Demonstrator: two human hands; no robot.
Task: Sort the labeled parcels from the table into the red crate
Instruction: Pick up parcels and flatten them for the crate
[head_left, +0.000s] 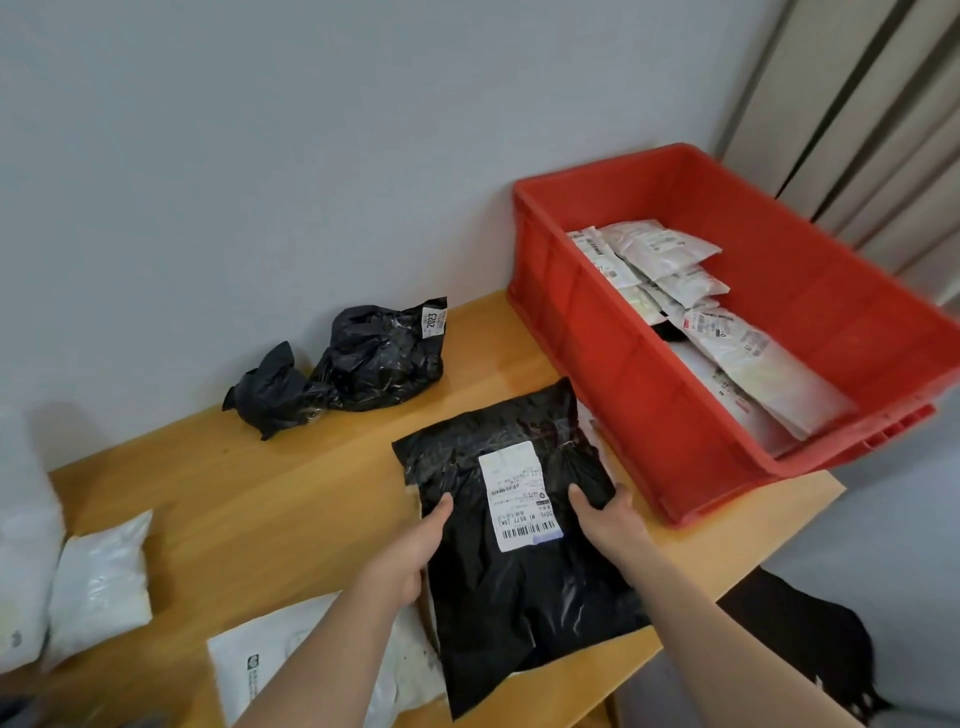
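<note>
**Two hands hold a black parcel by the red crate**

A person holds a big black parcel (519, 545) with both hands. The left hand (415, 551) grips its left edge. The thumb lies on top and the other fingers are curled under the bag, out of sight. The right hand (605, 519) grips the right side the same way, with the thumb on top near the white label (519, 499). The label has bar codes on it and faces up.

The parcel sits low over the wooden worktop (260, 499), at its near side. You cannot tell if it rests on the wood or is lifted a bit. Its far corner is just beside the red crate (623, 364).

The red crate stands on the right end of the worktop, against the wall. Inside it lie many white parcels (727, 338) with labels, piled on each other.

At the back of the worktop, near the wall, are two crumpled black bags. The bigger one (384, 358) has a small white label. The smaller one (270, 389) touches its left side.

Under the left arm lies a flat white parcel (260, 670). Further left are two more white bags (104, 582).
</note>
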